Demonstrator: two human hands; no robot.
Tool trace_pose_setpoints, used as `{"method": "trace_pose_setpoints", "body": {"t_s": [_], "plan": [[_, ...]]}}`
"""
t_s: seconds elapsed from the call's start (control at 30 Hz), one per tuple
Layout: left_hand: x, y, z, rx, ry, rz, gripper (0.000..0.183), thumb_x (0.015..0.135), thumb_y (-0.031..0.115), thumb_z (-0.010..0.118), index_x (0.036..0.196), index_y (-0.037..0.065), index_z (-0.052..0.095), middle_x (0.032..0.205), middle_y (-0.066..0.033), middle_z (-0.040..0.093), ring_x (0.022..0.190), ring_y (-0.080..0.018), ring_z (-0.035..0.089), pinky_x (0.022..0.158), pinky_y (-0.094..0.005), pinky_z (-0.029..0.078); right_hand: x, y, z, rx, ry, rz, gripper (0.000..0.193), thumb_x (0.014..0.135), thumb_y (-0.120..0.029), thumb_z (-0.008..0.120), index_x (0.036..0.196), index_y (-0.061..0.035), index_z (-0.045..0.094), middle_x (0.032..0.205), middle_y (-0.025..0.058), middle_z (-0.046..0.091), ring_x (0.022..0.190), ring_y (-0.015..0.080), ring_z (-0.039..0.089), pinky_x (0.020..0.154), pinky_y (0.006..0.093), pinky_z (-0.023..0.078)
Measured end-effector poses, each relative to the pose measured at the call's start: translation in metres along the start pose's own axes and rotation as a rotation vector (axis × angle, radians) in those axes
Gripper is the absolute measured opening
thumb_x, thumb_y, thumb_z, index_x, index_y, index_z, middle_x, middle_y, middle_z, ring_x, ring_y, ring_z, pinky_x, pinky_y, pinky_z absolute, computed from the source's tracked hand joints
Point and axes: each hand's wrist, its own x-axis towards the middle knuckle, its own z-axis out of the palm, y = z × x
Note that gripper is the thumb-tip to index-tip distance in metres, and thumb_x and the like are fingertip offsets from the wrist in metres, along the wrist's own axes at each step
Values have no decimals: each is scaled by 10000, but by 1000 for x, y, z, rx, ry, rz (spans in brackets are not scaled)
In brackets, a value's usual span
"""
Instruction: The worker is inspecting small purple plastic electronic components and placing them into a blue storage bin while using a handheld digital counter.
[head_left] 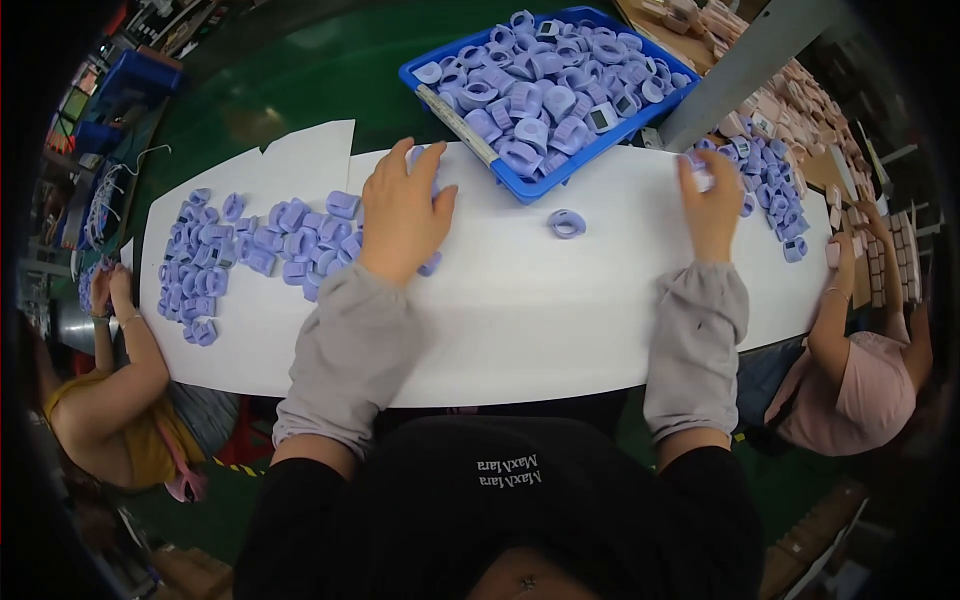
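Note:
My left hand [403, 215] is over the white table, beside a loose heap of small purple ring-shaped plastic pieces [300, 240]. Purple shows between its thumb and fingers, where it grips one such piece that is mostly hidden. My right hand [712, 210], slightly blurred, pinches another pale purple piece [701, 173] near a smaller heap [770, 185] on the right. Between my hands one ring-shaped piece [567, 224] lies alone, its round opening showing. A blue tray [533, 190] beyond it is heaped with the same kind, some with small grey windows.
The white sheet [530, 350] covers the table before me. A grey metal post [745, 75] rises by the tray's right side. People sit at left [115, 410] and right [850, 390]. Many pale pink pieces [800, 105] lie at the far right.

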Motion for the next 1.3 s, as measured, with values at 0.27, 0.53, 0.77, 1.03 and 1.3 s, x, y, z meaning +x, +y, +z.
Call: {"method": "trace_pose_setpoints", "body": {"t_s": [0.27, 0.53, 0.77, 1.03, 1.3], "plan": [[-9, 33, -19, -57, -75, 58, 207, 803, 150, 695, 966, 39, 631, 1122, -166, 572, 960, -284, 574, 871, -401, 443, -39, -88, 3, 613, -857, -56, 261, 766, -127, 719, 972, -10, 610, 912, 48, 609, 727, 125, 543, 641, 251, 455], [-25, 79, -12, -993, -201, -273, 263, 818, 107, 729, 1018, 11, 587, 887, -68, 610, 668, -94, 562, 572, -223, 457, -57, -107, 6, 909, -524, -196, 433, 680, 100, 655, 1081, -22, 547, 1055, 115, 565, 875, 179, 562, 716, 269, 470], [-32, 66, -16, -659, -330, 44, 353, 810, 119, 726, 1104, 11, 563, 907, -98, 609, 715, -180, 605, 615, -270, 496, -62, -113, 6, 1326, -593, 32, 402, 771, 89, 580, 1168, 34, 541, 1190, 178, 502, 1051, 246, 534, 881, 343, 471], [-49, 86, -9, -1452, -482, -429, 291, 942, 155, 591, 1173, -15, 545, 991, -59, 629, 883, -120, 602, 779, -259, 491, -55, -105, -9, 1245, -784, -33, 372, 890, -52, 498, 1242, 64, 535, 1295, 217, 507, 1162, 289, 530, 991, 392, 414], [-38, 54, 18, -1343, -552, -305, 267, 967, 106, 523, 1195, -30, 550, 1038, -63, 636, 944, -129, 612, 851, -270, 495, -63, -103, 4, 1117, -869, 32, 485, 872, 32, 556, 1345, 40, 452, 1305, 176, 535, 1142, 247, 556, 983, 358, 440]]}}
